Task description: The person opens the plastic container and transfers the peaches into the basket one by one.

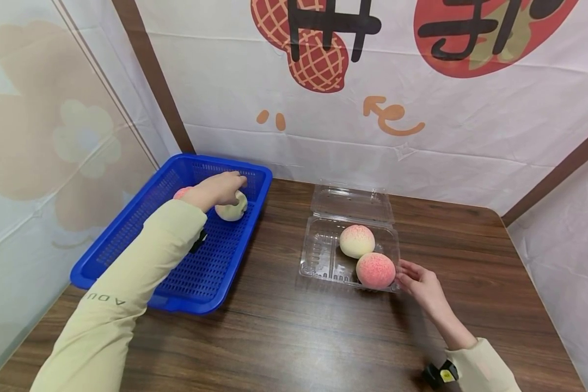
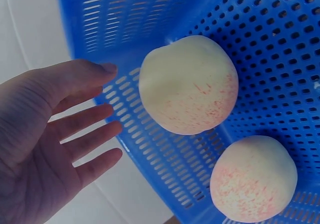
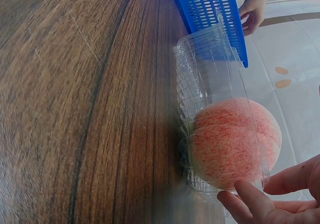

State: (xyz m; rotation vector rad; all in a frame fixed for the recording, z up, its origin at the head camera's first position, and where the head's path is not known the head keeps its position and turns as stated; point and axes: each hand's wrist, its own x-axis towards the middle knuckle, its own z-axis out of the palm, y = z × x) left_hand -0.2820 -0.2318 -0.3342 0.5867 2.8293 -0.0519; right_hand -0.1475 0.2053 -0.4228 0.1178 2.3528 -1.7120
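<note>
My left hand [image 1: 222,188] is over the blue basket, with its fingers loosely bent. In the left wrist view, a gap separates that hand [image 2: 65,134] from a pale peach [image 2: 187,84] with pink speckles. A second peach [image 2: 254,179] lies beside it in the basket. My right hand [image 1: 423,286] holds the right edge of a clear plastic clamshell box [image 1: 318,256], thumb and fingers at the rim. Inside the box sit a pale peach [image 1: 356,242] and a pinker peach [image 1: 375,270], close together. Its lid [image 1: 353,202] is folded back.
The blue basket [image 1: 210,305] stands on the left of the brown wooden table [image 1: 294,337]. A printed white cloth [image 1: 215,81] hangs behind the table, with more cloth at both sides. Each wrist carries a small black device [image 1: 441,374].
</note>
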